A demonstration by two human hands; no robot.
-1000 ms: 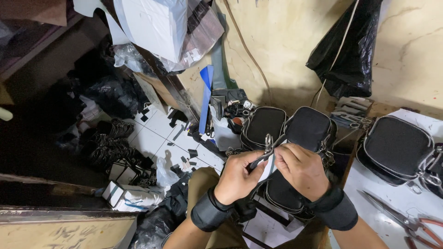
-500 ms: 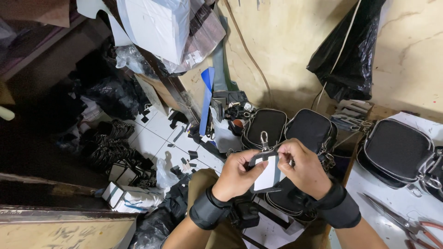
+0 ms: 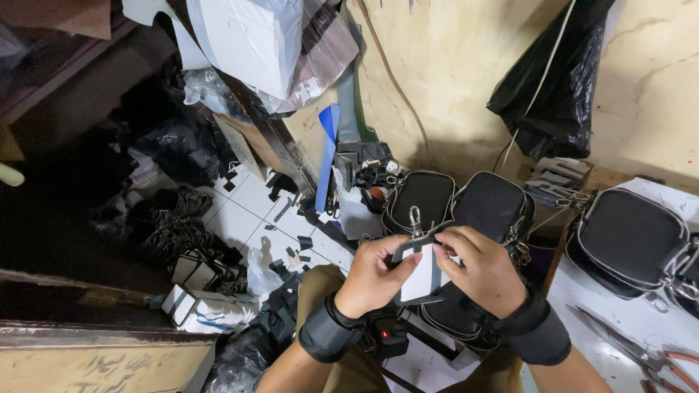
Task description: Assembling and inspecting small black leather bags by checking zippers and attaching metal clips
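Black pouches [image 3: 495, 204] behind hands [image 3: 429, 276]; scissors [image 3: 641, 356] right.

only labels/packaging i can spot: a white rectangular tag [image 3: 422, 274] pinched between both hands, plus small white boxes [image 3: 195, 306] on the floor lower left

The white card [image 3: 422, 273] with a grey stripe sits between the left hand [image 3: 375, 280] and right hand [image 3: 484, 273], both wearing black wrist cuffs [image 3: 328, 336], over a black pouch [image 3: 495, 207] edged with a silver zipper. At 3 o'clock lies another black bag [image 3: 630, 236] on a white table [image 3: 604, 331], with red-handled scissors [image 3: 655, 356] at 5 o'clock. At 11 o'clock a blue strip [image 3: 325, 156] leans by a beige wall [image 3: 437, 73], above white floor tiles [image 3: 251, 215] scattered with black scraps.
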